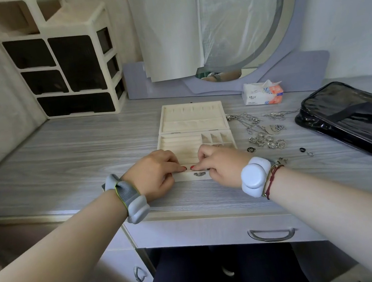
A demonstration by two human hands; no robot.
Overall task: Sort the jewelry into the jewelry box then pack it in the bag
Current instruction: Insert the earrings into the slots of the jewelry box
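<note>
desk (74, 151) grey woodgrain, front edge under wrists | left grip (153, 173), right grip (219, 163) pinching open jewelry box (192, 125) front rim | jewelry (266, 139), bag (353, 117) right of right grip

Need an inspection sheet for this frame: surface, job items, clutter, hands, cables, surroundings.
Surface: grey wood-grain dressing table.
Job's things: jewelry box open, lid laid back; loose jewelry (chains, rings) on the table right of the box; black bag at the right edge, apart from both.
Clutter: tissue pack behind the jewelry; drawer organizer back left.
Grippers: left hand and right hand grip the box's front edge, either side of the clasp.
Cables: nothing seen.
Surroundings: round mirror behind the table, partly covered by a paper sheet.
</note>
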